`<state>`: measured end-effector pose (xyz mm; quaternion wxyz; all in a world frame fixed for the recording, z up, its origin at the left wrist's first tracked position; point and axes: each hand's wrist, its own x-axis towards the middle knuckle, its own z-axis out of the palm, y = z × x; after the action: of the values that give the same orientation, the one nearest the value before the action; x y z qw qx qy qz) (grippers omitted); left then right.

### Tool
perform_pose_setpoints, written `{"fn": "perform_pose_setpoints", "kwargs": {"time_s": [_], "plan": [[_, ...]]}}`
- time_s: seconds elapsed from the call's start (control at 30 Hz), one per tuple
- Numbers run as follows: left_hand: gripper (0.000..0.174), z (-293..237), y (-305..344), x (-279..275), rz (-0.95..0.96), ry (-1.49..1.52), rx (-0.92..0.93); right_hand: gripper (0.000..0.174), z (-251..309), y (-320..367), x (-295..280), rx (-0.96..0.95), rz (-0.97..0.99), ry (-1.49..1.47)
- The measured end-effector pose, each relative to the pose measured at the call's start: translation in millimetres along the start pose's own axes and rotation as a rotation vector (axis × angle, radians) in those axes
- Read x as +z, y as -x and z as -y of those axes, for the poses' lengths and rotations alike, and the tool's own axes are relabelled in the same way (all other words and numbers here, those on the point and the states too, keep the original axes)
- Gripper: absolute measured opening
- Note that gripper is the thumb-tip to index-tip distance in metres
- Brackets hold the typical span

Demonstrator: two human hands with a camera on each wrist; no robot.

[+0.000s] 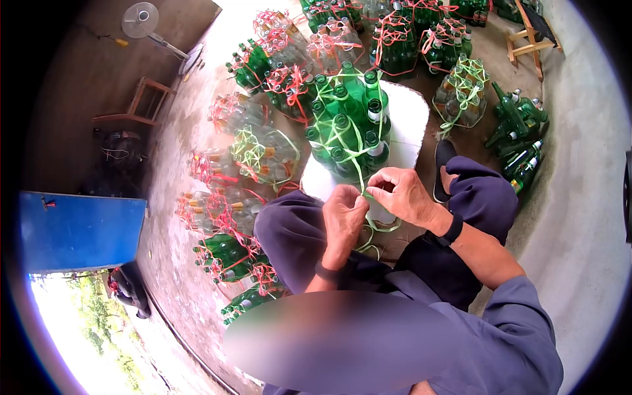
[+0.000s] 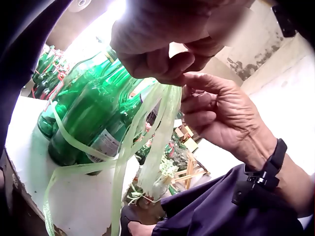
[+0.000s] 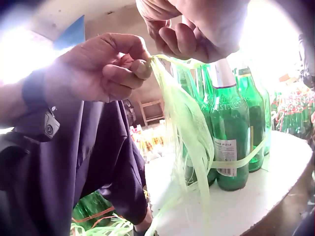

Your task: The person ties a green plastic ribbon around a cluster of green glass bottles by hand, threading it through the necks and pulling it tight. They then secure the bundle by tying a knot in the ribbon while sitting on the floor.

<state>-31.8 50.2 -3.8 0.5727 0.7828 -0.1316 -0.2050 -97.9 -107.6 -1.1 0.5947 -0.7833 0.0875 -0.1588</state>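
Note:
A bundle of green bottles (image 1: 349,118) wrapped in light green strap stands on a white board (image 1: 405,125). At the bundle's near side my left hand (image 1: 343,220) pinches the strap (image 3: 189,118), thumb against curled fingers. Close beside it, on the right, my right hand (image 1: 408,197) pinches the same strap between thumb and forefinger. Loose strap ends (image 2: 160,123) hang below both hands in the left wrist view. A strap band also runs round the lower part of the bottles (image 3: 229,142). The knot area is partly hidden by fingers.
Tied bottle bundles (image 1: 283,85) crowd the floor ahead and left. Loose green bottles (image 1: 520,125) lie at right, below a wooden stool (image 1: 526,47). A fan (image 1: 141,21) and a blue panel (image 1: 82,230) are at left. The person's knees flank the board's near end.

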Motion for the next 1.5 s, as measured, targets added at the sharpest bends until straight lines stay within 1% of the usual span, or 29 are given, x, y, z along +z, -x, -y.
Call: {"fn": "perform_pose_setpoints", "kwargs": {"time_s": [0.03, 0.07, 0.13, 0.2, 0.27, 0.33, 0.4, 0.47, 0.57, 0.63, 0.67, 0.73, 0.77, 0.8, 0.83, 0.87, 0.9, 0.93, 0.97, 1.0, 1.03, 1.07, 1.13, 1.17, 1.23, 1.33, 1.5], "plan": [[0.013, 2.9, -0.5, 0.4, -0.012, -0.009, 0.019, 0.012, 0.2, 0.7, 0.3, -0.09, 0.008, 0.017], [0.014, 5.9, -0.8, 0.8, -0.024, -0.017, 0.038, 0.012, -1.9, 0.7, 0.9, -0.09, 0.01, 0.017], [0.015, 11.7, -1.7, 2.7, -0.033, -0.025, 0.059, 0.009, -6.4, -0.2, 1.6, -0.313, 0.057, 0.209], [0.016, 12.8, -1.9, 4.0, -0.04, -0.032, 0.079, 0.008, -5.2, 0.4, 1.6, -0.327, 0.053, 0.223], [0.017, 10.2, -0.9, 4.9, -0.068, -0.109, 0.125, 0.008, -4.7, 0.8, 2.2, -0.34, 0.048, 0.236], [0.017, 5.7, 0.3, 5.6, -0.071, -0.136, 0.132, 0.009, -5.2, 0.9, 2.3, -0.342, 0.075, 0.289], [0.016, -1.4, 1.5, 6.5, -0.072, -0.165, 0.14, 0.008, -7.4, 0.3, 3.5, -0.349, 0.071, 0.254], [0.01, -8.8, 1.2, 7.9, -0.08, -0.211, 0.173, 0.007, -8.2, -2.0, 2.2, -0.356, 0.067, 0.221], [0.01, -0.5, -2.8, 7.4, -0.064, -0.169, 0.165, 0.009, -8.0, -4.5, 2.3, -0.312, 0.099, 0.15], [0.011, -2.6, -2.7, 5.9, -0.044, -0.17, 0.142, 0.013, -9.5, -3.4, 5.3, -0.094, 0.124, 0.03], [0.011, -3.2, -2.3, 5.0, -0.024, -0.172, 0.12, 0.013, -9.3, -3.3, 5.7, -0.092, 0.123, 0.03], [0.011, -0.7, -2.4, 3.9, -0.019, -0.181, 0.125, 0.018, -7.5, -3.5, 5.6, 0.079, 0.175, -0.012], [0.01, 1.3, -3.0, 3.6, -0.018, -0.19, 0.132, 0.018, -7.2, -3.6, 5.9, 0.079, 0.175, -0.011], [0.01, 4.7, -3.7, 3.5, -0.019, -0.189, 0.132, 0.018, -6.9, -3.5, 6.8, 0.118, 0.174, 0.006], [0.009, 8.1, -4.9, 2.9, -0.008, -0.137, 0.115, 0.019, -6.7, -4.3, 8.1, 0.156, 0.176, 0.024], [0.008, 11.0, -5.7, 2.2, 0.003, -0.085, 0.098, 0.019, -8.3, -4.9, 9.9, 0.154, 0.178, 0.023], [0.008, 8.8, -6.6, 1.0, 0.002, -0.086, 0.098, 0.018, -10.1, -4.9, 11.8, 0.212, 0.153, -0.04], [0.007, 6.4, -8.3, -0.6, 0.019, -0.013, 0.016, 0.018, -10.9, -4.3, 12.4, 0.271, 0.127, -0.102], [0.005, 3.5, -9.4, -2.0, 0.035, 0.062, -0.065, 0.018, -10.6, -3.0, 11.1, 0.271, 0.128, -0.101], [0.005, -1.2, -9.7, -3.5, 0.032, 0.064, -0.065, 0.015, -6.2, -3.1, 8.6, 0.186, 0.077, -0.073], [0.004, -6.5, -9.5, -5.9, 0.049, 0.117, -0.108, 0.013, -2.3, -3.4, 7.2, 0.101, 0.026, -0.047], [0.004, -9.3, -9.5, -8.3, 0.067, 0.169, -0.15, 0.013, 0.4, -3.3, 5.5, 0.099, 0.029, -0.048], [0.006, -9.9, -9.5, -10.6, 0.078, 0.188, -0.15, 0.013, 3.3, -2.1, 0.6, -0.065, 0.042, -0.024], [0.009, -10.2, -9.5, -11.0, 0.092, 0.206, -0.15, 0.013, 3.1, -2.5, 0.1, -0.065, 0.041, -0.024], [0.009, -9.9, -10.0, -12.3, 0.108, 0.205, -0.155, 0.015, 1.9, -3.5, 0.0, -0.272, 0.066, 0.078], [0.009, -10.0, -9.8, -13.7, 0.13, 0.196, -0.155, 0.016, -2.4, -4.8, 1.9, -0.307, 0.09, 0.096], [0.005, -18.4, -6.1, -10.7, 0.135, 0.138, -0.126, 0.015, -4.5, -4.6, 2.6, -0.283, 0.088, 0.072]]}}
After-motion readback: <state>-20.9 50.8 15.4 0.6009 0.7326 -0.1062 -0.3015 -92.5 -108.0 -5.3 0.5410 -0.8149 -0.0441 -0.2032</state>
